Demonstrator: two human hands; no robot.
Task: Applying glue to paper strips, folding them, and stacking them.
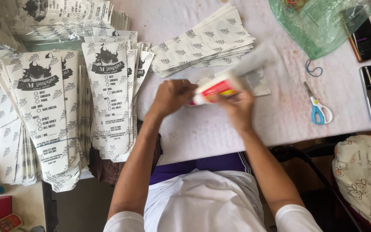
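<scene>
Table (pixel 220 133) under white cloth, paper sleeves (pixel 108 99) stacked left.

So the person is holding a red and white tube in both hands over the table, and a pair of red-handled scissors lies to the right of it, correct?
Not quite. The head view shows the scissors have blue and white handles, not red. The rest holds: the left hand and right hand both hold the red and white tube over the table, with the scissors lying to its right.
</scene>
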